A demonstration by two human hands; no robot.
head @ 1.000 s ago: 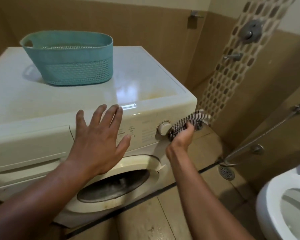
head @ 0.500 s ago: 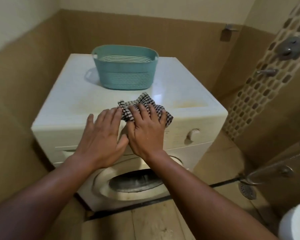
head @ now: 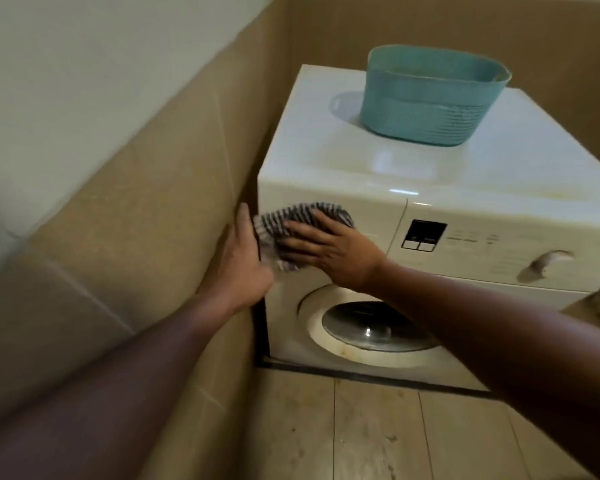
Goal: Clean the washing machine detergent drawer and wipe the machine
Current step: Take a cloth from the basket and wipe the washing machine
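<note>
**Risks**
- The machine (head: 326, 161) stands close against the wall (head: 118, 220) on its left. The left hand (head: 243, 251) lies at the front left corner beside that narrow gap, fingers straight and together. A hard sideways wipe may drive it against the tile.
- The basket (head: 430, 95) rests on the machine top, well back from the front edge. Rocking the cabinet may shift it. Unless it is lifted off, the patch beneath it stays unwiped.
- The door (head: 371, 327) shows brownish staining along its lower rim. A wipe limited to the upper panel leaves this in place.
- The right hand (head: 336, 251) presses the cloth (head: 274, 223) flat against the upper left front, fingers spread and straight, not curled round it. Pressure alone holds the cloth, so it may slip and drop to the floor (head: 361, 427).
- The drawer (head: 378, 216) is judged to be this upper left panel, and it is closed. Wiping only its face leaves the inside uncleaned.
- Moisture carried rightward may reach the display (head: 425, 233) or the dial (head: 548, 261).

**Limits of view**
- The right arm covers the machine's lower right front, and the frame cuts off its right side.
- The basket's contents are not visible.
- The cloth and both hands cover the drawer's handle and most of its outline.
- Whether the cloth is wet cannot be told.
- The panel lettering and the dial are blurred.
</note>
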